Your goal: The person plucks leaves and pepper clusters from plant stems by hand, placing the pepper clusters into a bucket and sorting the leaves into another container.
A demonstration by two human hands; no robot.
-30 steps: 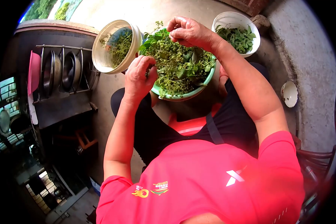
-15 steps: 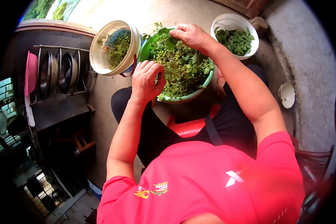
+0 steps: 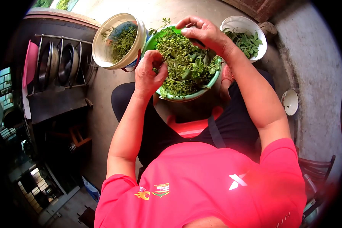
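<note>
A green basin (image 3: 214,79) in front of me is heaped with green sprigs (image 3: 178,57) bearing small round berries and some leaves. My left hand (image 3: 150,74) is at the basin's left edge, its fingers curled toward the thumb; whatever they hold is hidden. Over the far right part of the heap is my right hand (image 3: 207,35), with fingers bent and the thumb beneath. Something dark shows under its palm, too covered to name. To the left, a tilted white bucket (image 3: 97,47) contains more berry sprigs. A white bucket (image 3: 257,23) on the right contains loose green leaves (image 3: 247,43).
A metal rack (image 3: 60,37) with pans and a pink basin (image 3: 29,62) stands left. On the right floor lies a small white bowl (image 3: 290,102) by the wall. A red stool (image 3: 190,129) shows between my legs; a chair (image 3: 317,165) stands lower right.
My right hand has moved slightly right from the leaf it pinched, and its fingers have loosened. The left hand's fingers have parted a little from the thumb. The view has shifted slightly.
</note>
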